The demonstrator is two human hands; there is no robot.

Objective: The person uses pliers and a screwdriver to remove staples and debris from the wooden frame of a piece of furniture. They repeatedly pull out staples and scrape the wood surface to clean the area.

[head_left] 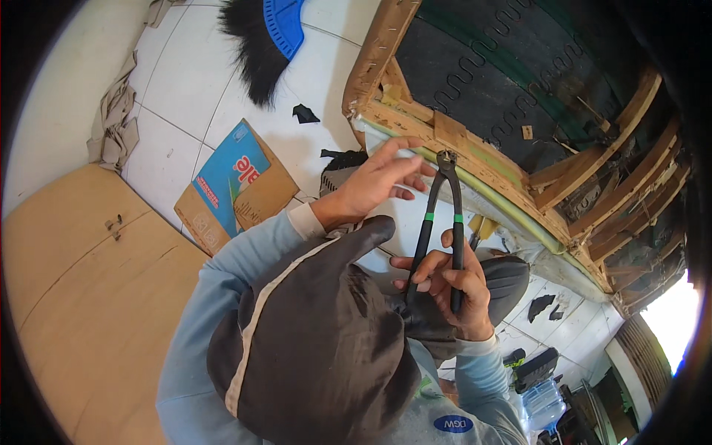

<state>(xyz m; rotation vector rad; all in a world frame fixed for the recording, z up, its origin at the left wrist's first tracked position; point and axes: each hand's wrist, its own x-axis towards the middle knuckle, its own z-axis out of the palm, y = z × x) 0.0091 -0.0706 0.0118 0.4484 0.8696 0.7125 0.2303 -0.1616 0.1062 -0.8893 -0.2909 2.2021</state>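
One pair of end-cutting nippers (457, 230), black-gripped with green bands, stands with its head against or just above the nearest rail of the wooden seat frame (449, 132); whether the head touches that rail, or bites anything, I cannot tell. The right hand (471, 300), on the near side of the frame, has its fingers wrapped around the two handles, which stand apart. The left hand (378, 182) is just beside the same rail, left of the nipper head, its fingers loosely spread and half curled, pinching nothing that shows. The step in hand looks like pulling or trimming fastenings along the frame's edge, which bears many small staples. A next move would seem to call for seating the head squarely over one fastening, squeezing the handles together and levering without splitting the wood. Within the frame run zigzag springs (475, 55) over dark cloth, and a pale green strip (512, 200) follows its near edge. Just below that edge, right of the nippers, lies a yellow-handled tool (483, 226). Left of the frame are a flattened cardboard box (245, 185), a black scrap (305, 113) and a blue-headed broom (283, 26).
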